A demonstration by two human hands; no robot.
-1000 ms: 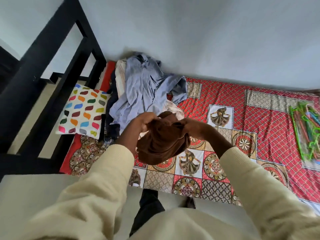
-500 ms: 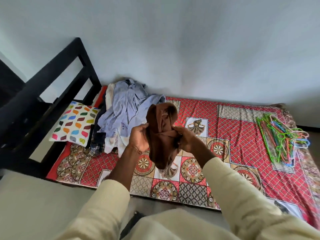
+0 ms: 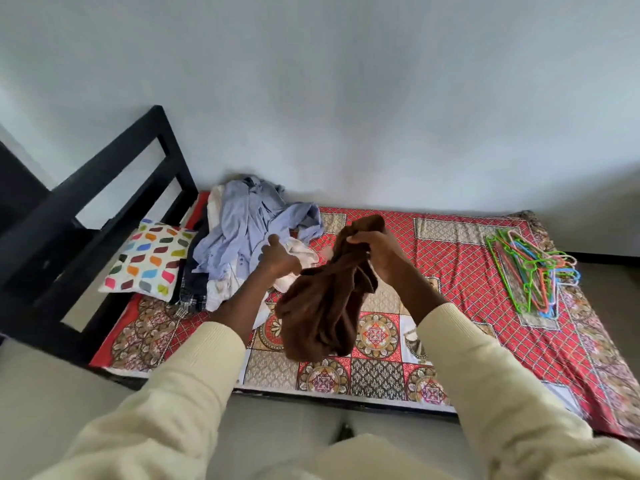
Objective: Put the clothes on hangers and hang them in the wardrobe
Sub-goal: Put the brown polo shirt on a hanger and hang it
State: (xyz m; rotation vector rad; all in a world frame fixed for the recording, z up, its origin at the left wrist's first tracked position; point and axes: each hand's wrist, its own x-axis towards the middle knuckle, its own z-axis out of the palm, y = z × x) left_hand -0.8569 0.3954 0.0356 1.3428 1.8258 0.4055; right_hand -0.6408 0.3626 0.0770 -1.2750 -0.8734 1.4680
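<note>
1. The right hand [image 3: 375, 252] grips the brown garment [image 3: 327, 299] near its top, fingers curled round a bunched fold. The cloth hangs in the air over the front of the bed [image 3: 450, 251], clear of the sheet.
2. The left hand [image 3: 278, 259] is at the garment's upper left edge, in front of the clothes pile [image 3: 249, 237]. Its fingers look loosely bent, with the thumb up. I cannot tell whether it has any cloth in its grasp.
3. The garment is a crumpled bundle. Its long axis runs from the right hand's grip, up and away from the person, down and slightly left toward them. The lower end sags in a rounded lump. Neck and hem cannot be made out.
4. The step in hand, as I judge it, is opening the garment out to find its neck or shoulders.
5. To do it well: keep the right hand's hold, take an edge with the left, draw the hands apart and let the cloth fall straight.
6. The hangers [image 3: 530, 271] lie at the bed's right end, well apart from both hands. Reach for one only once the neck opening is found.
</note>
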